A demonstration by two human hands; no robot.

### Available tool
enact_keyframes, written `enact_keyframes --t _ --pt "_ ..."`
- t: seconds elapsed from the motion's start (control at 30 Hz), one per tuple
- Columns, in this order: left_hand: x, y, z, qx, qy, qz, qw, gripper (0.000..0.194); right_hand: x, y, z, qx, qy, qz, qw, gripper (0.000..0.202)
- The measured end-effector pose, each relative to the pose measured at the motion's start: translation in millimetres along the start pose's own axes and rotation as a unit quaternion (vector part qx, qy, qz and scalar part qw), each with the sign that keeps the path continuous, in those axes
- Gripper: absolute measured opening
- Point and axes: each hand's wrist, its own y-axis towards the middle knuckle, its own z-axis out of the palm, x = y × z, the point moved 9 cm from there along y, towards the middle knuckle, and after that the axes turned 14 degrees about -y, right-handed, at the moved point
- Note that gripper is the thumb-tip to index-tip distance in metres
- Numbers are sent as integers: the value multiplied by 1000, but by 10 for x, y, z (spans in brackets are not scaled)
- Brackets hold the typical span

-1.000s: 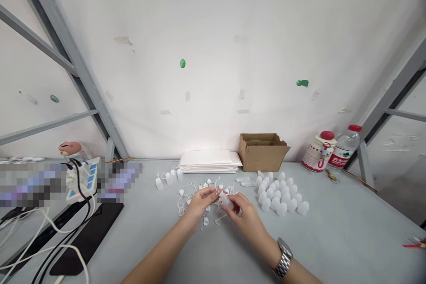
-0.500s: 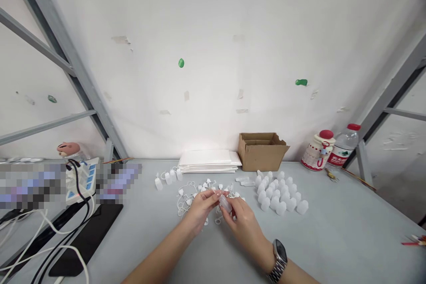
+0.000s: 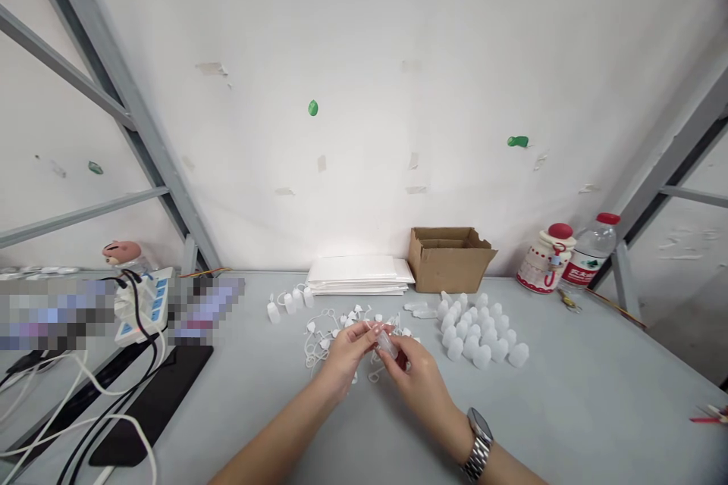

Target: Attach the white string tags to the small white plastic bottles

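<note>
Between my hands is a small translucent plastic bottle (image 3: 387, 345), tilted above the table. My right hand (image 3: 419, 373) is closed around its lower part, thumb in front. The fingers of my left hand (image 3: 348, 355) pinch together at its upper end; whatever small part sits there is hidden by the fingertips. Around and behind my hands lie several loose white caps with looped straps (image 3: 325, 333). To the left stand several small bottles with caps and loops (image 3: 290, 305). On the right is a cluster of frosted white bottles (image 3: 481, 333), with a few clear ones (image 3: 419, 309) lying beside it.
At the wall are a stack of white flat packs (image 3: 356, 276) and an open cardboard box (image 3: 452, 265). A decorated flask (image 3: 543, 261) and a water bottle (image 3: 591, 254) stand at right. A power strip (image 3: 145, 303), cables and a black slab (image 3: 153, 402) occupy the left.
The view has shifted slightly, moving everything a little to the right. Both hands stay on the small bottle, with only a slight change in finger position.
</note>
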Motion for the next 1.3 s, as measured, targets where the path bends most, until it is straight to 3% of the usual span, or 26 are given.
enact_keyframes --t 0.17,0.3,0.43,0.5,0.8,1.0,1.3 --pt "44 18 0 20 14 -4 1000 35 -6 0 6 -9 0 -2 1000 25" --pt "51 20 6 23 30 -2 999 37 -103 31 78 40 88 70 993 31" --pt "34 15 19 15 16 3 1000 38 -147 53 297 161 295 152 930 38" --pt "4 13 -12 -5 13 20 1000 36 -126 71 331 181 362 165 900 38" --pt "24 33 -83 -35 -111 22 993 32 -189 77 270 130 411 210 878 37" --pt "158 71 -105 -30 -161 5 987 23 -205 35 372 142 472 239 836 35" --pt "161 70 -63 6 -110 13 994 33 -213 12 373 141 504 249 815 32"
